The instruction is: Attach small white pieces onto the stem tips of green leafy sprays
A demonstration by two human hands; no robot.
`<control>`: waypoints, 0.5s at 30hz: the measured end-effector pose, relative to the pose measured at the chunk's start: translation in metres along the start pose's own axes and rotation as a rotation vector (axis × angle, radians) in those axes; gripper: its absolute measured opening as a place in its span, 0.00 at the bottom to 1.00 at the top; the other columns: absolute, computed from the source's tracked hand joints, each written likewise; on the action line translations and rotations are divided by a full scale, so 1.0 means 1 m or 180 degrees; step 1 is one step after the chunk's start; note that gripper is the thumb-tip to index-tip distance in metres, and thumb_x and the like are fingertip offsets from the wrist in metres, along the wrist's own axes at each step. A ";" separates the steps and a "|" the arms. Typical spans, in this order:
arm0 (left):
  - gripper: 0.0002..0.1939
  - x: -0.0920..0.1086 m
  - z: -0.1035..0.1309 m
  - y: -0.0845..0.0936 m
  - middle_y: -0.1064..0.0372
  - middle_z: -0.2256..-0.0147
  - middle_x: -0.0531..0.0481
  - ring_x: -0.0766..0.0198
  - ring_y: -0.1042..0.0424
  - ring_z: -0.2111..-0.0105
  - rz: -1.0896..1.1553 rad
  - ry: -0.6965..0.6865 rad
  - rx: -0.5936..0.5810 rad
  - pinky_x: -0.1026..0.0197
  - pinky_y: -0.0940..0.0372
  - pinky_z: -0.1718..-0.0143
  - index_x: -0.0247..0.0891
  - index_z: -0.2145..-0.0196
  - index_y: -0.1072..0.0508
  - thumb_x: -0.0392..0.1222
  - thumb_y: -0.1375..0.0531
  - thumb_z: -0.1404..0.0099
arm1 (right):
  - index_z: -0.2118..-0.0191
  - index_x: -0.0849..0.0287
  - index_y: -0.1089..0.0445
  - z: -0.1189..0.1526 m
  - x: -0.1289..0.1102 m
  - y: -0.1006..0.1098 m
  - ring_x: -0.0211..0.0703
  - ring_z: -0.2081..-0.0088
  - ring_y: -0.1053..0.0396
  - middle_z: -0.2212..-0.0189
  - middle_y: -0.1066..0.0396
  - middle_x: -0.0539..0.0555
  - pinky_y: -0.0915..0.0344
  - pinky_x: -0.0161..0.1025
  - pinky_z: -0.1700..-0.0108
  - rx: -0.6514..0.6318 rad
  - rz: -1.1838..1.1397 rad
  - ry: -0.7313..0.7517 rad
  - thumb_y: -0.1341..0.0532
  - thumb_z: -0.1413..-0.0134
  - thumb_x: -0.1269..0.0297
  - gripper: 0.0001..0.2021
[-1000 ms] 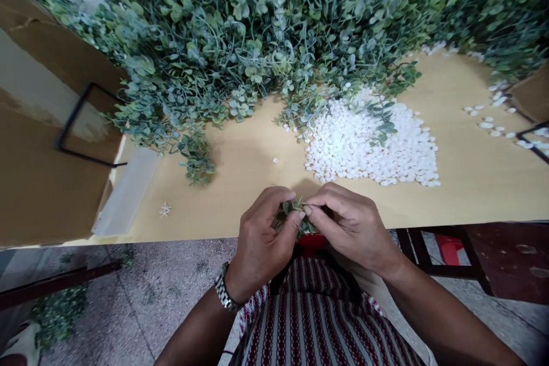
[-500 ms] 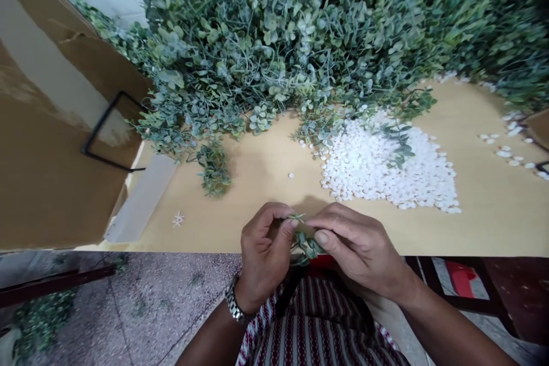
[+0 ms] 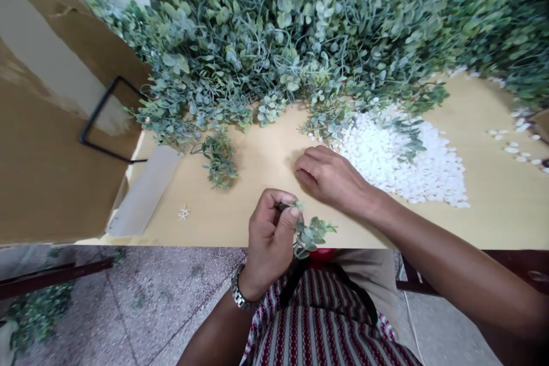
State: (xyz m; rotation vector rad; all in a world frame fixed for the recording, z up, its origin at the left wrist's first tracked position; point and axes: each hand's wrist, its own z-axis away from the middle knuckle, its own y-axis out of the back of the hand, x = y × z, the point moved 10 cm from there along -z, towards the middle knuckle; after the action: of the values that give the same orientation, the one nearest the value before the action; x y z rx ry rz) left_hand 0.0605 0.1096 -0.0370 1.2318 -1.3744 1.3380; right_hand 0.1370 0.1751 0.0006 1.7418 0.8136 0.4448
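Near the table's front edge, my left hand (image 3: 274, 229) pinches a small green leafy sprig (image 3: 312, 233) between thumb and fingers; its leaves hang out to the right. Further forward, my right hand (image 3: 328, 176) rests low over the table with its fingers curled down, just left of a heap of small white pieces (image 3: 398, 154). Its fingertips and anything in them are hidden. A loose leafy sprig (image 3: 221, 159) lies on the table to the left, and a little white star-shaped piece (image 3: 184, 213) is nearer the front edge.
A large mass of green foliage (image 3: 266, 40) covers the back of the table (image 3: 257, 166). At the left stand a cardboard box (image 3: 55, 126) with a black wire frame (image 3: 96, 120) and a translucent strip (image 3: 146, 191). More white pieces (image 3: 514, 151) are scattered at the right.
My right hand has moved away from my left hand, forward over the table beside the white heap. The sprig stays in my left hand, with its leaves now more in view.
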 end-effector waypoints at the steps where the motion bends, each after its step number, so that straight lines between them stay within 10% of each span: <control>1: 0.05 -0.003 0.001 0.000 0.37 0.74 0.55 0.72 0.36 0.76 0.0086 0.0068 -0.0011 0.69 0.38 0.74 0.38 0.66 0.37 0.41 0.43 0.36 | 0.71 0.63 0.30 0.001 0.000 -0.002 0.43 0.69 0.37 0.74 0.33 0.57 0.41 0.38 0.65 -0.0016 -0.0008 -0.0016 0.48 0.44 0.73 0.11; 10: 0.09 -0.007 0.004 0.000 0.33 0.72 0.55 0.73 0.31 0.76 0.0353 0.0311 0.0196 0.71 0.34 0.74 0.37 0.62 0.29 0.35 0.38 0.42 | 0.70 0.65 0.30 -0.004 0.013 -0.009 0.42 0.69 0.37 0.73 0.34 0.57 0.42 0.36 0.65 -0.0324 -0.0549 -0.0443 0.48 0.50 0.80 0.10; 15: 0.05 -0.007 0.004 -0.007 0.31 0.76 0.54 0.72 0.31 0.76 0.0218 0.0284 -0.0047 0.71 0.34 0.73 0.35 0.64 0.27 0.35 0.39 0.41 | 0.70 0.63 0.29 0.019 0.027 0.018 0.37 0.71 0.35 0.72 0.30 0.54 0.40 0.34 0.68 0.0089 -0.2186 -0.0921 0.43 0.49 0.75 0.06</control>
State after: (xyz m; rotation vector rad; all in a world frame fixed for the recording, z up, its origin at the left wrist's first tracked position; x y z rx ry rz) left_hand 0.0687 0.1062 -0.0428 1.1107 -1.3717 1.4106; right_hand 0.1738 0.1787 0.0082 1.3927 1.1333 -0.2733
